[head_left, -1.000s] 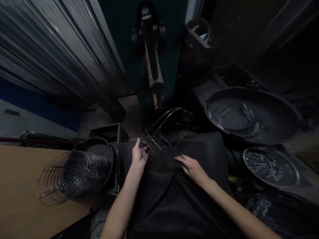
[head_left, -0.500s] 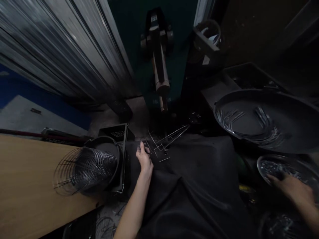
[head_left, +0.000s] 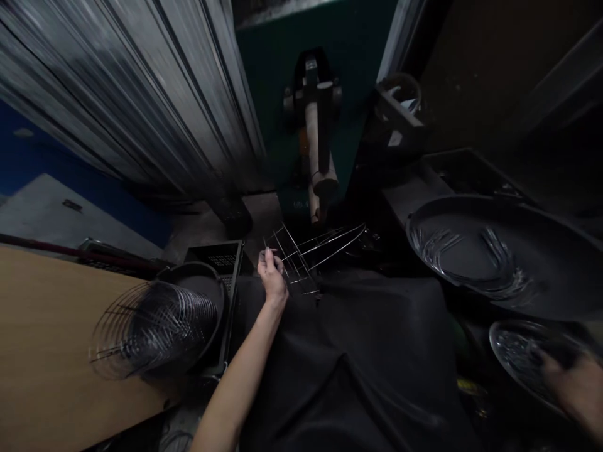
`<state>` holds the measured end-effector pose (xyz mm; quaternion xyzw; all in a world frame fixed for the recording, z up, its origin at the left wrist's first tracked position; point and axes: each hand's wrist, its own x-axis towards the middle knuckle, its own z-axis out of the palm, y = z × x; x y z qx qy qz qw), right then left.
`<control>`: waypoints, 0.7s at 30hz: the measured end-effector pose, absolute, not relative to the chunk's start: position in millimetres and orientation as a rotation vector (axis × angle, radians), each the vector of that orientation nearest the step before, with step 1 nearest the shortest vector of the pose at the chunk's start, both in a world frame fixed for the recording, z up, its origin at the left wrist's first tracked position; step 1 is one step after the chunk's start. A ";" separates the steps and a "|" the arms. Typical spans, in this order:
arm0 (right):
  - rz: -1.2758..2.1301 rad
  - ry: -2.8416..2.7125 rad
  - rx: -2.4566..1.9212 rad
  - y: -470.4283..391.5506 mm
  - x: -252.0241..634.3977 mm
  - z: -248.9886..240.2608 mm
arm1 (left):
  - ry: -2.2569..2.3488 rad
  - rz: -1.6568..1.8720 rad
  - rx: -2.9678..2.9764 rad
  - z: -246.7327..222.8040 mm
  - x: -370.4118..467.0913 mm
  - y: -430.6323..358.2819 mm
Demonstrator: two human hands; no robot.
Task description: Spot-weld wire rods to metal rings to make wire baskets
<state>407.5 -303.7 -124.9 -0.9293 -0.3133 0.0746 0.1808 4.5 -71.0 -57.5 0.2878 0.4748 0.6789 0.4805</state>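
A person's left hand [head_left: 272, 276] grips one end of a half-built wire frame [head_left: 315, 256], held tilted above a black cloth [head_left: 358, 351] and just below a machine's dark vertical arm [head_left: 316, 138]. The right hand [head_left: 572, 386] reaches into a small metal dish [head_left: 513, 351] of wire pieces at lower right; blur hides its grip. Finished wire frames [head_left: 151, 326] lie stacked beside the wooden table [head_left: 42, 351].

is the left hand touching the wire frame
Touching. The head view shows the left hand with its fingers closed around the near wires of the wire frame, with no gap between them.
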 end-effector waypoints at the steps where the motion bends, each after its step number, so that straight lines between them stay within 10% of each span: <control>1: 0.254 -0.754 -2.549 -291.5 397.9 -116.2 | 1.162 1.671 0.700 -58.3 4.0 -66.9; 8: 1.052 -0.404 -1.557 -164.5 257.7 -53.8 | 1.159 1.732 0.675 -63.1 1.5 -56.9; 21: 1.281 -0.374 -1.207 -79.8 167.4 -21.2 | 1.238 1.611 0.629 -73.4 -12.6 -46.8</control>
